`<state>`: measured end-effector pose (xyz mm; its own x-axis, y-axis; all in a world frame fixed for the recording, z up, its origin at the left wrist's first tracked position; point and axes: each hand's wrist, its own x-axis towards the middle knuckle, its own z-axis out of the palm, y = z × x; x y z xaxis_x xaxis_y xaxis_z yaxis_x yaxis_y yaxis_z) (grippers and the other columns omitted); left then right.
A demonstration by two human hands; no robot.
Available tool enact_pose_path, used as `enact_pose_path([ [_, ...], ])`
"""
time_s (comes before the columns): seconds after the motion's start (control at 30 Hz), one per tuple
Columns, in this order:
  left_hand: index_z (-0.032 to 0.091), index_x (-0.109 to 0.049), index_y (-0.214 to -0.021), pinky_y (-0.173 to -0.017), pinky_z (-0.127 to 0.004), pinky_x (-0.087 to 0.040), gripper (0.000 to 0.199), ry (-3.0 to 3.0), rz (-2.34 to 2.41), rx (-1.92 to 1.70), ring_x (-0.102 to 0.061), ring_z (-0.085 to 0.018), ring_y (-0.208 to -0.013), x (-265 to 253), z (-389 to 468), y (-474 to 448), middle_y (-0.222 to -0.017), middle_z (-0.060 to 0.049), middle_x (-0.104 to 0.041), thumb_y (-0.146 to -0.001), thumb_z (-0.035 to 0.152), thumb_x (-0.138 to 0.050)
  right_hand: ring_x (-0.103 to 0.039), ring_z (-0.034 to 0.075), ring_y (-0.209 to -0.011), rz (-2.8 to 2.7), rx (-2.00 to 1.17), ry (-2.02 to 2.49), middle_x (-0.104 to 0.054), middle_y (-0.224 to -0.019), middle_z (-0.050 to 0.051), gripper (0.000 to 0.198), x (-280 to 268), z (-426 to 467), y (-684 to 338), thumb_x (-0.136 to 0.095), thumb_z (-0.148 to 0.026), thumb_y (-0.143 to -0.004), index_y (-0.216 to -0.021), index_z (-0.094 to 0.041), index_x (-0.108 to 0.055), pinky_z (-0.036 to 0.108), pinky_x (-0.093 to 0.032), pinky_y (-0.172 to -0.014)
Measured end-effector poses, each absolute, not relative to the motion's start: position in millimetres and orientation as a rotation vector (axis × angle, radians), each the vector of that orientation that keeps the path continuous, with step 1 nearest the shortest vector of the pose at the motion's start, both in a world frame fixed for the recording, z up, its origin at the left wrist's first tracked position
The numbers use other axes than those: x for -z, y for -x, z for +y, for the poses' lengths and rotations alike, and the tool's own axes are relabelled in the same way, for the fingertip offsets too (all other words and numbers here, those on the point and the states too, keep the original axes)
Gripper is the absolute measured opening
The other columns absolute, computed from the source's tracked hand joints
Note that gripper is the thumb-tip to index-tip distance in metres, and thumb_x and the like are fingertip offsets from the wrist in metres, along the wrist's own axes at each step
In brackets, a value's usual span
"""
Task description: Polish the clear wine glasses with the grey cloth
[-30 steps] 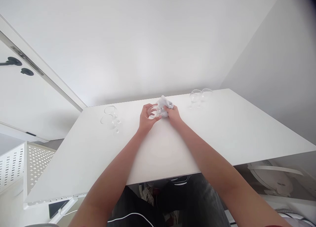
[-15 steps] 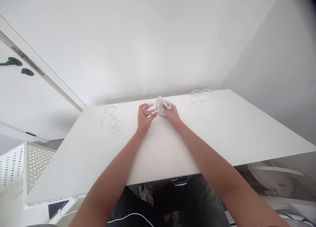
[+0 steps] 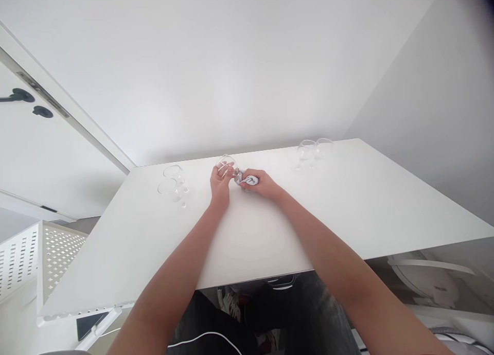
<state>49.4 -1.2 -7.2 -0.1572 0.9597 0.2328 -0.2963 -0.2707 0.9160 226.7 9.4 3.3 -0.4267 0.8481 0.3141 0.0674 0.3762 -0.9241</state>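
Observation:
My left hand is closed around the bowl of a clear wine glass, which is tilted with its base toward the right. In my right hand is a bunched light-grey cloth, pressed about the stem end of that glass. The fingers and cloth hide most of the stem and foot. Both hands are above the white table, toward its far edge.
Two clear stemmed glasses stand on the left, a nearer glass and a farther glass. At the back right are two more, a left glass and a right glass. A wall rises behind the table.
The glass has shifted slightly left and tilted, its rim end going up. My right hand has moved a little left and nearer me, its fingers now wrapping the cloth more tightly.

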Motion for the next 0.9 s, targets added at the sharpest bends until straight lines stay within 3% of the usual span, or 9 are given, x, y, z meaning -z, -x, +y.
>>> enact_pose_path([
  [0.3, 0.025, -0.060, -0.120, -0.091, -0.039, -0.053, 0.048, -1.167, 0.866, -1.574, -0.070, -0.026, -0.112, 7, -1, -51, -0.131, -0.014, -0.069, -0.085, 0.053, -0.077, -0.059, 0.018, -0.067, -1.301, -1.422, 0.869, -0.062, -0.073, 0.000, 0.048, 0, 15, -223, -0.077, -0.069, -0.072, -0.079, -0.024, -0.060, 0.032, -0.053, -0.063],
  [0.4, 0.026, -0.057, -0.123, -0.094, -0.040, -0.053, 0.051, -1.151, 0.856, -1.601, -0.070, -0.027, -0.116, 6, -2, -51, -0.140, -0.015, -0.064, -0.084, 0.052, -0.078, -0.063, 0.019, -0.081, -1.200, -1.312, 0.892, -0.067, -0.085, 0.002, 0.047, 4, 20, -225, -0.074, -0.069, -0.075, -0.081, -0.023, -0.062, 0.033, -0.054, -0.075],
  [0.5, 0.028, -0.052, -0.124, -0.095, -0.042, -0.055, 0.056, -1.135, 0.834, -1.606, -0.071, -0.028, -0.115, 4, -4, -52, -0.144, -0.014, -0.059, -0.082, 0.050, -0.081, -0.063, 0.022, -0.102, -1.024, -1.097, 1.009, -0.069, -0.108, 0.005, 0.047, 7, 27, -231, -0.071, -0.068, -0.079, -0.096, -0.024, -0.067, 0.034, -0.052, -0.089],
  [0.6, 0.030, -0.050, -0.123, -0.096, -0.046, -0.057, 0.058, -1.147, 0.799, -1.577, -0.072, -0.029, -0.112, 1, -7, -52, -0.142, -0.013, -0.059, -0.079, 0.047, -0.084, -0.061, 0.024, -0.113, -0.967, -0.978, 1.113, -0.068, -0.118, 0.006, 0.048, 8, 30, -236, -0.069, -0.068, -0.081, -0.105, -0.026, -0.067, 0.035, -0.051, -0.094],
  [0.73, 0.031, -0.051, -0.120, -0.102, -0.050, -0.056, 0.057, -1.170, 0.772, -1.614, -0.070, -0.029, -0.117, -2, -9, -52, -0.142, -0.010, -0.056, -0.077, 0.045, -0.086, -0.064, 0.024, -0.105, -1.109, -1.206, 1.002, -0.072, -0.107, 0.005, 0.047, 12, 28, -231, -0.065, -0.068, -0.084, -0.101, -0.025, -0.069, 0.036, -0.052, -0.092],
  [0.9, 0.032, -0.052, -0.120, -0.107, -0.053, -0.053, 0.060, -1.234, 0.759, -1.620, -0.064, -0.030, -0.127, -5, -11, -55, -0.141, -0.009, -0.056, -0.074, 0.041, -0.089, -0.066, 0.024, -0.099, -1.192, -1.299, 0.995, -0.074, -0.105, 0.005, 0.040, 20, 29, -225, -0.075, -0.055, -0.078, -0.102, -0.023, -0.072, 0.039, -0.053, -0.091],
])
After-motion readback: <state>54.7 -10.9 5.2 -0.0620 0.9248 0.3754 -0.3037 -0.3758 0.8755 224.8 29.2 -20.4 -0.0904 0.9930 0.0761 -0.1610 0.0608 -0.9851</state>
